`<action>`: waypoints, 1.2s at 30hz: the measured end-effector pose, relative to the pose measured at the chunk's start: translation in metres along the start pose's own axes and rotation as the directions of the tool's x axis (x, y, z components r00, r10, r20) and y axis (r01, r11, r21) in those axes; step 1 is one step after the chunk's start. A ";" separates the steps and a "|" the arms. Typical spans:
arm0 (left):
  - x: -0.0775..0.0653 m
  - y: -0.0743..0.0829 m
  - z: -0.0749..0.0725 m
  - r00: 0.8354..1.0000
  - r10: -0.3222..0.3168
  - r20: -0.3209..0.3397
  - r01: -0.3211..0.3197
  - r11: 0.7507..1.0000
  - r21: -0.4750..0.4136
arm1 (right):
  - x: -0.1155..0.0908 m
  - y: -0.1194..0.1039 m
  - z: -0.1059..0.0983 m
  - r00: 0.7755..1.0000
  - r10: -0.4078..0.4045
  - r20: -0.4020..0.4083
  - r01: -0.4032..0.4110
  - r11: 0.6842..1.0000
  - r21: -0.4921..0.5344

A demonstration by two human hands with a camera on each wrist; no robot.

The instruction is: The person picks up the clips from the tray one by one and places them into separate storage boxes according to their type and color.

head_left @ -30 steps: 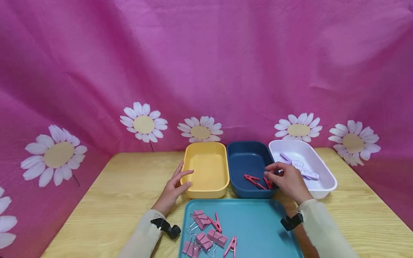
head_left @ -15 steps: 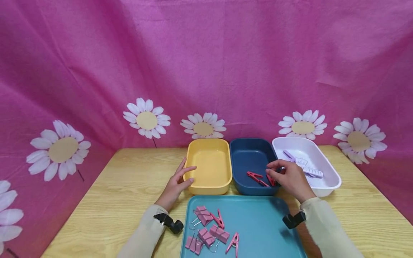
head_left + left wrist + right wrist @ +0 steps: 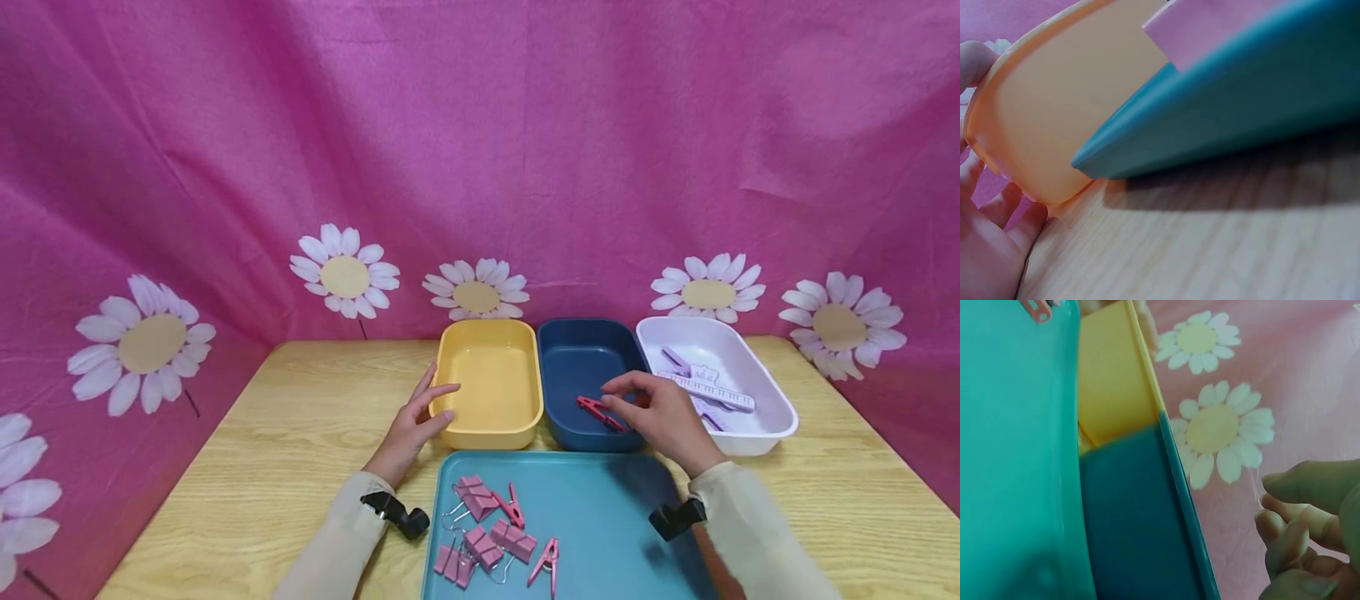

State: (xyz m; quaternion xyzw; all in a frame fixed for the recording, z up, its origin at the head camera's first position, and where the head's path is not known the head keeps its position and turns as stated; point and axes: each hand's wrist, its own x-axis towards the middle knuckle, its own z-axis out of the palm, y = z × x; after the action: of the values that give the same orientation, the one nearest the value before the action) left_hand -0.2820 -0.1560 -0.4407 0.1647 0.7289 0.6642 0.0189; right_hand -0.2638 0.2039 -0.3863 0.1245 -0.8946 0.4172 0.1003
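My right hand (image 3: 667, 421), loosely bent, pinches nothing visible over the blue bin (image 3: 588, 362); left hand (image 3: 405, 437) spread at yellow bin (image 3: 491, 379). Probably a placing step; next likely calls for reaching the near tray (image 3: 600, 525).

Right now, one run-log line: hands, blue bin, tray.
left hand: touching yellow bin | right hand: over blue bin, no held item visible | blue bin: red peg visible | tray: pink binder clips, two pegs

A magenta fabric backdrop (image 3: 480, 150), softly creased, hangs behind and along both sides of a pale wood-grained table (image 3: 285, 433). Large white-petalled daisies (image 3: 345, 276) with round yellow centres line the backdrop's lower part, some showing thin dark stems.
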 end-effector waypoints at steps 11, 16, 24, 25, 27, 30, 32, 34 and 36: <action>0.000 0.001 0.000 1.000 -0.017 -0.009 0.017 1.000 0.016 | -0.005 -0.014 0.019 0.999 -0.028 0.036 0.028 1.000 0.012; 0.000 0.001 0.000 0.999 -0.030 -0.018 0.030 0.999 0.026 | -0.009 -0.021 0.029 0.996 -0.071 0.047 0.071 0.997 -0.007; 0.001 0.001 0.000 1.000 -0.008 -0.003 0.008 1.000 0.016 | -0.015 -0.030 0.047 0.987 -0.125 0.099 0.123 0.992 0.020; 0.001 0.001 -0.001 1.000 -0.006 -0.002 0.006 1.000 0.013 | -0.016 -0.031 0.049 0.986 -0.128 0.109 0.126 0.992 0.024; 0.001 0.000 -0.001 1.000 -0.001 0.001 0.001 1.000 0.010 | -0.018 -0.033 0.054 0.983 -0.123 0.135 0.120 0.992 0.032; 0.001 -0.001 -0.001 1.000 -0.001 0.003 0.001 1.000 0.010 | -0.021 -0.034 0.060 0.977 -0.120 0.177 0.114 0.993 0.040; 0.000 -0.001 -0.001 1.000 -0.003 0.003 0.003 1.000 0.015 | -0.022 -0.035 0.063 0.973 -0.125 0.197 0.119 0.992 0.040; 0.000 0.000 -0.001 1.000 -0.003 0.003 0.003 1.000 0.017 | -0.024 -0.036 0.065 0.967 -0.132 0.217 0.124 0.991 0.048; 0.000 0.000 0.000 1.000 0.000 0.003 0.000 1.000 0.015 | -0.025 -0.037 0.068 0.962 -0.132 0.240 0.121 0.991 0.060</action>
State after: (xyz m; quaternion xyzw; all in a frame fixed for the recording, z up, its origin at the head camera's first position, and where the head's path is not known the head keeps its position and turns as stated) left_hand -0.2818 -0.1565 -0.4409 0.1658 0.7337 0.6586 0.0190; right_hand -0.2337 0.1321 -0.4094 0.2337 -0.8809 0.4113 0.0137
